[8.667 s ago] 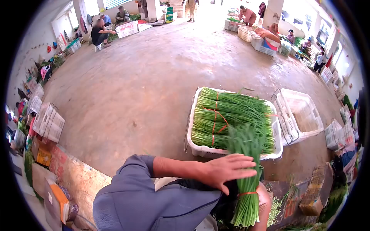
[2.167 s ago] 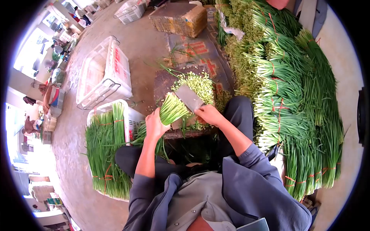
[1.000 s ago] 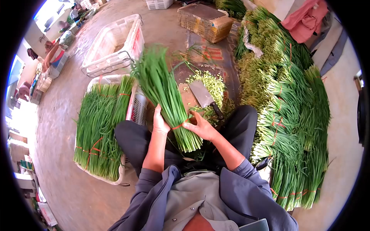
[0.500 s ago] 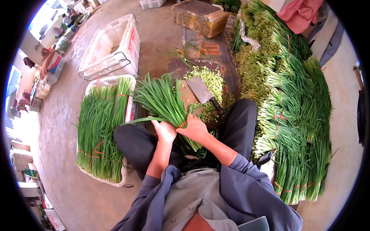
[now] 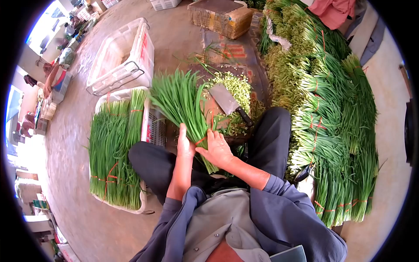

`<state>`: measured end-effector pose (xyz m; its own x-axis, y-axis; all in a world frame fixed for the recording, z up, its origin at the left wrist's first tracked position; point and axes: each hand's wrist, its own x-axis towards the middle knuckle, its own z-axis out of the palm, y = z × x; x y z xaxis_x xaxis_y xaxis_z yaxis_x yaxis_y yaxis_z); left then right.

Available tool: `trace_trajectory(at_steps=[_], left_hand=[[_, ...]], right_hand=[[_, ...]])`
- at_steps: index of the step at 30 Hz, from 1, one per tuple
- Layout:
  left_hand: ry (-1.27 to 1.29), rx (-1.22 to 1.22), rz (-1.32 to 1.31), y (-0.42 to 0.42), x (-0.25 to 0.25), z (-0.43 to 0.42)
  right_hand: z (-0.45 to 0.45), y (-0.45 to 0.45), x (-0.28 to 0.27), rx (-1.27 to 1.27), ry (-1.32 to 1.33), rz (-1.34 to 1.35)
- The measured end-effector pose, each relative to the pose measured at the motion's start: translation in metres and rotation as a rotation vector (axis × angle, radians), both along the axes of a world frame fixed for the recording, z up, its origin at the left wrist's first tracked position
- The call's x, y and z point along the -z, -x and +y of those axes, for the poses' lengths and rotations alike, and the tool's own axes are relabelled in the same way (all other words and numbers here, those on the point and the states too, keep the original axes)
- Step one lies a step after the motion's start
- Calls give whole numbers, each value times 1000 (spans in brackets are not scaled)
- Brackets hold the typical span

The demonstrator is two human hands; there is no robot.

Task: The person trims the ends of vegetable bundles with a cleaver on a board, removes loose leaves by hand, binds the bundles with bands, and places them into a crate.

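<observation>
A leafy bunch of green chives [image 5: 181, 98] stands tilted over my lap, its cut stem ends pointing down between my legs. My left hand [image 5: 185, 146] grips its left side, the thumb up along the leaves and the other fingers hidden behind. From the right, my right hand [image 5: 217, 150] closes around the stems beside a red tie [image 5: 201, 141]. A cleaver [image 5: 225, 99] with a black handle lies on a wooden chopping board [image 5: 211, 109] just beyond the bunch, next to a heap of chopped pale stem ends [image 5: 238, 89].
At left, a white crate [image 5: 143, 205] is packed with tied chives; another white crate [image 5: 149, 56] stands behind it. A long pile of chive bundles [image 5: 336, 131] lines my right side. A taped cardboard box [image 5: 235, 26] sits at the back.
The bunch has become more upright, its leaves gathered together. A long leaf that stuck out left over my knee no longer shows there. My left hand has turned its thumb upward.
</observation>
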<state>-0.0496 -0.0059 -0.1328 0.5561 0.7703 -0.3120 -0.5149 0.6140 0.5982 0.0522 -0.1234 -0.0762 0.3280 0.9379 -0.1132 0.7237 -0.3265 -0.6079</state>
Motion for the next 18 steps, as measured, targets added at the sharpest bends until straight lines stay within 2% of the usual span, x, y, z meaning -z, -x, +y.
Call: trace_trajectory(at_steps=[3, 4, 7, 9, 11, 12, 14, 15, 17, 18], left_hand=[[63, 158, -55, 7, 38, 18], [42, 66, 24, 3, 26, 13], [18, 46, -55, 4, 18, 13], [8, 93, -104, 6, 13, 12], [21, 66, -116, 6, 22, 14], [18, 51, -117, 5, 23, 12], [14, 49, -123, 5, 24, 15], [12, 44, -127, 6, 18, 15], [6, 28, -118, 6, 7, 13], [23, -33, -97, 4, 4, 15]], right_hand=[[-3, -7, -13, -16, 43, 5], [3, -18, -26, -9, 186, 32], [15, -53, -25, 112, 71, 106], [22, -64, -8, 192, -241, 335], [30, -65, 9, 213, -235, 592], [30, -66, 8, 213, -237, 591], [32, -67, 7, 364, -8, 1287], [31, -66, 5, 356, -3, 1287], [20, -63, 2, 403, -199, 1522], [15, -62, 0, 384, -276, 1555]])
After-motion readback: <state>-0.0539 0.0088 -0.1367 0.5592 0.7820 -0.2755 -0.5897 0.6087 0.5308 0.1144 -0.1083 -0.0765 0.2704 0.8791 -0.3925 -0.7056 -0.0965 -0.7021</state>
